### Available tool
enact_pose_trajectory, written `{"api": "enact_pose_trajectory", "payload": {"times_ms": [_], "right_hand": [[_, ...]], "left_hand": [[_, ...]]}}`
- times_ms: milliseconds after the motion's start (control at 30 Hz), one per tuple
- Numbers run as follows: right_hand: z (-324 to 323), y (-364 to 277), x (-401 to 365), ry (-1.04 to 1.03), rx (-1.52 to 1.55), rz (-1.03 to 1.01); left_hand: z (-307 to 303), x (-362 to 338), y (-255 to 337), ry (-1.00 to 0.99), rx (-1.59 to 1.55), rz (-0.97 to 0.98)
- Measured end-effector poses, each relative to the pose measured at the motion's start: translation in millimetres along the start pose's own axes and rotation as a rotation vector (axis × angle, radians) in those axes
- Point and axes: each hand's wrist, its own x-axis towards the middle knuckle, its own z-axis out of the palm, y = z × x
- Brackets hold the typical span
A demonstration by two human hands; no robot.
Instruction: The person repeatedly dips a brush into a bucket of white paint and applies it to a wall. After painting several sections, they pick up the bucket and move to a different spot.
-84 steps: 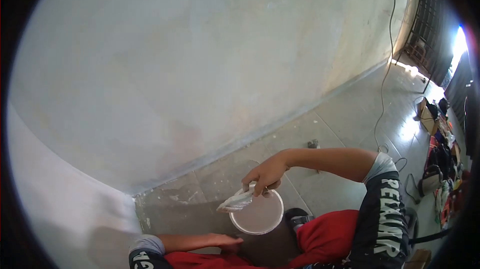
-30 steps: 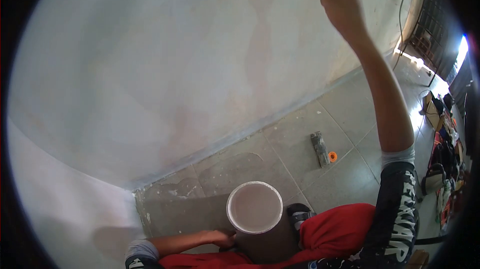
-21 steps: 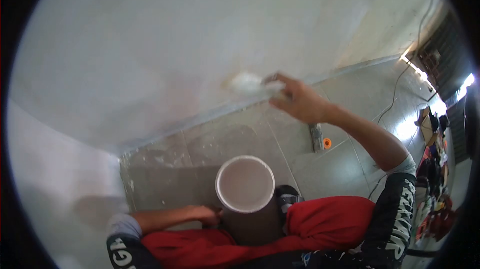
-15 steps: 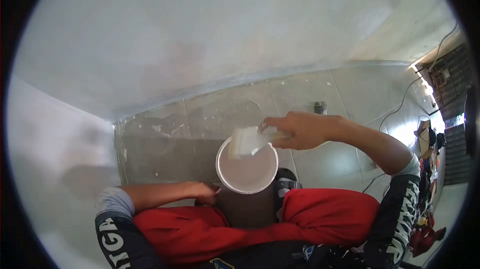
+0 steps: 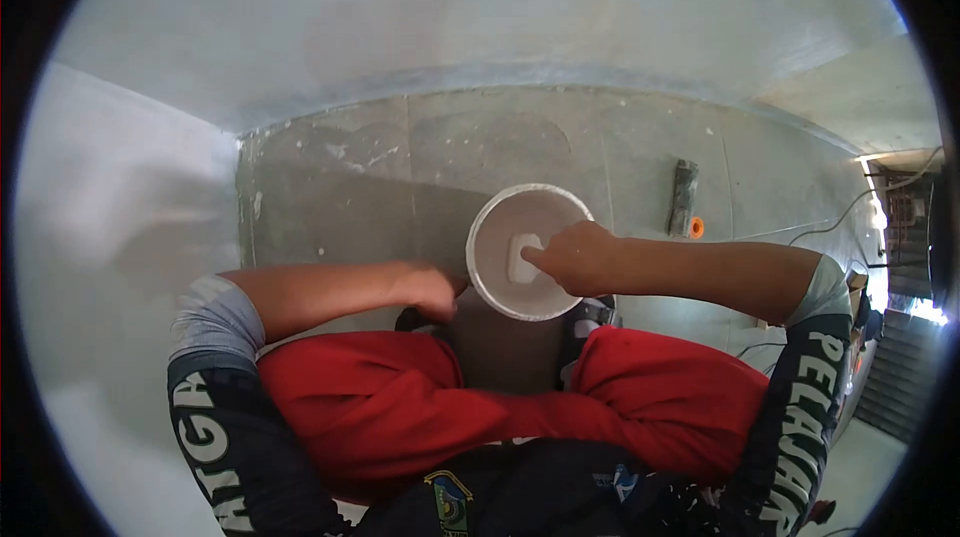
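Observation:
A round white bucket [image 5: 478, 267] stands on the floor in front of my knees, with pale liquid inside. My right hand [image 5: 574, 257] is closed on a brush [image 5: 523, 259], reaching over the bucket's right rim with the brush's pale, wide head down in the bucket. Just left of the bucket is my left hand [image 5: 433, 291], near the dark shoe; it is blurred and its fingers are mostly hidden.
A dark tool [image 5: 683, 197] with an orange end [image 5: 697, 228] lies on the tiled floor [image 5: 350, 222] to the right. Walls [image 5: 500, 7] rise ahead and at the left. A cable [image 5: 838, 219] and piled items are at the far right.
My right hand has lowered the brush from above the rim into the bucket. The view has shifted, so the bucket and floor appear higher and more of the dark tool shows.

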Motion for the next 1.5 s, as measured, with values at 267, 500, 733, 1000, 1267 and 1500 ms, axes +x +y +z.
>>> {"api": "enact_pose_trajectory", "payload": {"times_ms": [267,500,733,1000,1267,1500], "right_hand": [[18.2,-0.6,24.1,-0.03,0.004,0.015],[33.3,1.2,38.9,0.086,-0.033,-0.015],[35.4,3.2,50.0,0.061,-0.04,-0.013],[37.3,4.6,53.4,0.017,-0.016,0.021],[39.0,7.6,50.7,-0.005,-0.012,0.044],[30.1,8.0,47.6,-0.061,-0.031,0.08]], "left_hand": [[-5.6,-10.6,-0.3,-0.036,0.106,0.049],[-1.5,2.2,-6.6,-0.014,0.147,0.042],[-6.9,-13.3,-1.8,0.011,0.108,0.061],[1.7,-8.5,-10.4,0.051,0.074,0.102],[3.9,-5.6,-9.1,0.006,0.099,0.013],[2.4,-5.9,-10.1,0.052,0.12,0.053]]}}
